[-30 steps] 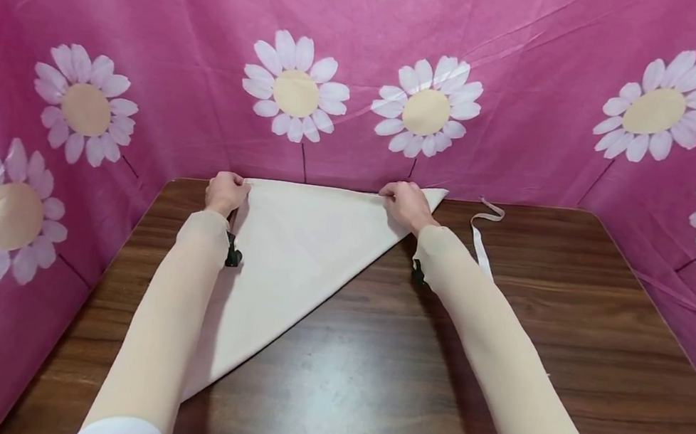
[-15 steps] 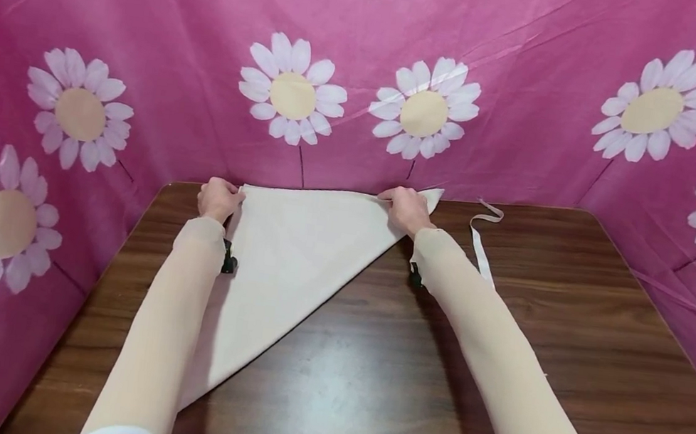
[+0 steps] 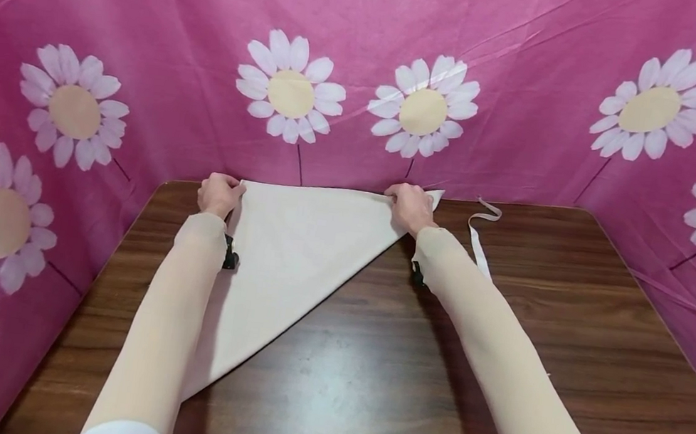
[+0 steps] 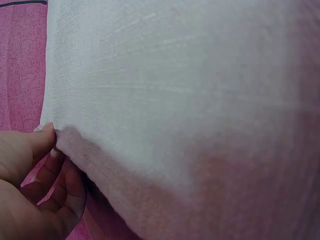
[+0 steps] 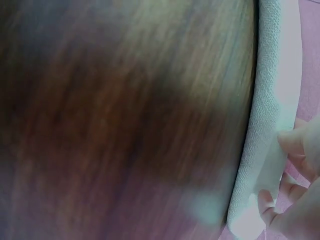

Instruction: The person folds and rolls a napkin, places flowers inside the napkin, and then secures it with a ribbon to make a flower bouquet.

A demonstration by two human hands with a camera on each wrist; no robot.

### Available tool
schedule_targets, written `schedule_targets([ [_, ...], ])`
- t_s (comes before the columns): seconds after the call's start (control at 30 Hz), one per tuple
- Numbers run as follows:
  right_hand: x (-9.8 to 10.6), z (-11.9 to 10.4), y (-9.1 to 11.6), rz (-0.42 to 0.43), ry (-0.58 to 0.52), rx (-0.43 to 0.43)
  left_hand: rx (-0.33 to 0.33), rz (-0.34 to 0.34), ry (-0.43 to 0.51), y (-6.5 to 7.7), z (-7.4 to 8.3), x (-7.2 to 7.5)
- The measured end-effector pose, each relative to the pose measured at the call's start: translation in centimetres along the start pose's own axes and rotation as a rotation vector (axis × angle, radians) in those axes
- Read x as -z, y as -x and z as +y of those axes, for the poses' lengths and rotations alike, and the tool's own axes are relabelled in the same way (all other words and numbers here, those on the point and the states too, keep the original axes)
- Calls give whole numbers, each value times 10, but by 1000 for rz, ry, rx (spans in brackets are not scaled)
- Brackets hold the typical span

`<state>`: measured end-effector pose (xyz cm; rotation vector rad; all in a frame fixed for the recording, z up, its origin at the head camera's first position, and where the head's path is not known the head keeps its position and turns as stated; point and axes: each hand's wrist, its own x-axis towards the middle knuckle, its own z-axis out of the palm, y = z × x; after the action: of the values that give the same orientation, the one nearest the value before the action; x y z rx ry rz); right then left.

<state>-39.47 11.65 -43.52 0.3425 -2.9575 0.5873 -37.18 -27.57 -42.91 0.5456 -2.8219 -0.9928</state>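
Note:
A cream cloth [image 3: 306,241], folded into a triangle, lies on the wooden table with its straight edge along the back and its slanted fold facing right. At the cloth's back left corner my left hand [image 3: 220,195] pinches the fabric between thumb and fingers; the left wrist view shows the thumb [image 4: 42,142] on top of the corner. Toward the right tip my right hand [image 3: 412,208] holds the same back edge. In the right wrist view its fingers [image 5: 295,140] curl over the cloth's edge near the narrow tip. The cloth's near left part is hidden behind my left forearm.
A thin white strap [image 3: 480,243] lies on the table [image 3: 570,307] just right of my right hand. A pink curtain [image 3: 372,5] with printed white flowers hangs behind the table and along both sides.
The cloth's back left corner and my left hand have shifted slightly to the left. My right hand has slid a little to the right along the back edge.

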Motion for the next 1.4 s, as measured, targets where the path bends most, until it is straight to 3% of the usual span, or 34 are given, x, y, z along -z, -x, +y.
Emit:
schedule_targets([
  [0.37,3,10,1,96,-22,-18,17,24,-9,-4,2,-4],
  [0.7,4,20,-1,2,-31,-38,2,29,-15,-9,0,-7],
  [1.2,2,22,1,-54,57,104,54,41,-13,-10,0,-6],
  [1.4,1,20,3,-65,107,122,56,25,-40,-9,0,-6],
])
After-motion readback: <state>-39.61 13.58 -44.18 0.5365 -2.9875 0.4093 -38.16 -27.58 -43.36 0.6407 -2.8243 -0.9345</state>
